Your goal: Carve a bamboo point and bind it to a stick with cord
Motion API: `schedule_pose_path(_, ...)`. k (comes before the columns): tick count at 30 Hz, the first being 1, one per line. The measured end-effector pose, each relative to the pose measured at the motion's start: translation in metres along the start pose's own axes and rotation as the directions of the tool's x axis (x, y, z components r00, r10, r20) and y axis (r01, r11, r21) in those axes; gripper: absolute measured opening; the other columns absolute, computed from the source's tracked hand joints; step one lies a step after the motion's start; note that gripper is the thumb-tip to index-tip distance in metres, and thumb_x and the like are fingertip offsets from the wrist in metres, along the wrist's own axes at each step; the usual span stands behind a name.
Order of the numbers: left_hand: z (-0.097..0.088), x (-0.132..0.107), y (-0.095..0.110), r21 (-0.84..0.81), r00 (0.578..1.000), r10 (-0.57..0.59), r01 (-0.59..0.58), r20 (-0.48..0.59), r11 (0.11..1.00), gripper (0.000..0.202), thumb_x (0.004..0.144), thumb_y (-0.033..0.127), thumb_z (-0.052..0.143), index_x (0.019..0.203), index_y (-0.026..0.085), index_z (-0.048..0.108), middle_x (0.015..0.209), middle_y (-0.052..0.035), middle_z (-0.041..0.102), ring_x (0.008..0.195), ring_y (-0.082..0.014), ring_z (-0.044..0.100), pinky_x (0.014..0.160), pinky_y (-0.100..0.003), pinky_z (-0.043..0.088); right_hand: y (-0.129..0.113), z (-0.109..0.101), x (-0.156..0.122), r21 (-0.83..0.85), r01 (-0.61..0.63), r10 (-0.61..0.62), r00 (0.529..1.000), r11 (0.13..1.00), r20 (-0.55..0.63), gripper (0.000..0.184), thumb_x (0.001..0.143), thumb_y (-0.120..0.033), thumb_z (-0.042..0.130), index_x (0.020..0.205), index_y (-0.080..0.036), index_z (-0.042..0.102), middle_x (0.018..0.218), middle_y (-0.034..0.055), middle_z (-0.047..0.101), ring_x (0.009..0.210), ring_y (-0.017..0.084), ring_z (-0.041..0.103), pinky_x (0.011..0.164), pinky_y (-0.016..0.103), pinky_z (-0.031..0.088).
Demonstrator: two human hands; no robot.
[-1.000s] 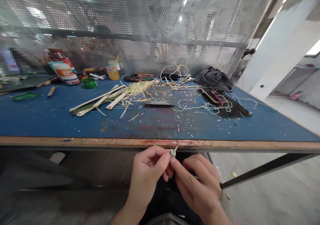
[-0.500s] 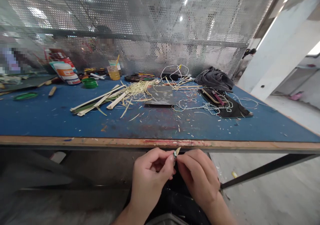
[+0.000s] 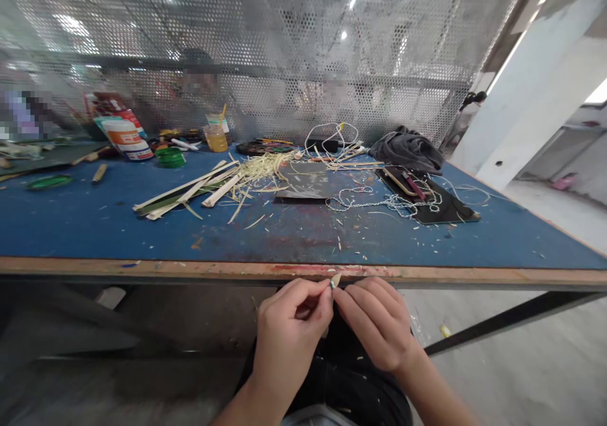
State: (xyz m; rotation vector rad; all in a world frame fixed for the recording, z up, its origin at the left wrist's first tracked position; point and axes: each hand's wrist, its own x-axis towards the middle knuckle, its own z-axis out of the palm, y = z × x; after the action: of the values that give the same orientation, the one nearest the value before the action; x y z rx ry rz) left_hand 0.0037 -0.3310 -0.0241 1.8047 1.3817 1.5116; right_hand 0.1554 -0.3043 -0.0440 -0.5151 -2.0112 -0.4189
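Below the near edge of the blue worktable [image 3: 71, 224], my left hand [image 3: 289, 334] and my right hand [image 3: 379, 325] meet fingertip to fingertip. Both pinch one tiny pale splinter piece [image 3: 334, 281] that pokes up between them; a greenish bit shows at its base. The fingers of both hands are curled closed around it. My dark-trousered lap lies under the hands.
On the table lie bamboo strips and shavings [image 3: 222, 182], a dark mat [image 3: 306, 182], twisted cord [image 3: 379, 201], a second mat with tools [image 3: 427, 201], a grey cloth [image 3: 405, 148], green lids [image 3: 169, 156], glue bottles [image 3: 126, 138] and a yellow cup [image 3: 215, 136]. A perforated metal screen [image 3: 284, 53] backs it.
Both hands have drawn closer together and risen slightly toward the table edge; the right hand's fingers have closed in on the small piece, which now shows less.
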Motion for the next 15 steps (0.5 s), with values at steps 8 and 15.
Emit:
schedule_pose_path(8,-0.001,0.002,0.001,-0.032,1.000,-0.007,0.007,0.022,0.999,0.013,0.084,0.016,0.061,0.076,0.017,0.071,0.076,-0.0008,0.073,0.060,-0.0105,0.067,0.058,-0.016,0.055,0.001,0.011,0.000,0.111,-0.234,0.237,0.971,0.966,-0.016,0.012,0.094,-0.010,0.047,0.091,-0.019,0.054,0.072,0.0047,0.061,0.062,0.018,0.054,0.055,0.030,0.048)
schedule_pose_path(15,0.000,0.003,0.001,-0.274,0.979,-0.175,0.198,0.105,0.941,0.012,0.085,0.021,0.061,0.078,0.017,0.070,0.075,-0.0009,0.072,0.047,-0.0082,0.062,0.044,-0.014,0.052,-0.003,0.011,0.001,0.206,-0.285,0.302,0.952,0.936,-0.057,0.016,0.092,-0.005,0.048,0.093,-0.020,0.054,0.072,0.0020,0.059,0.064,0.016,0.054,0.057,0.028,0.050)
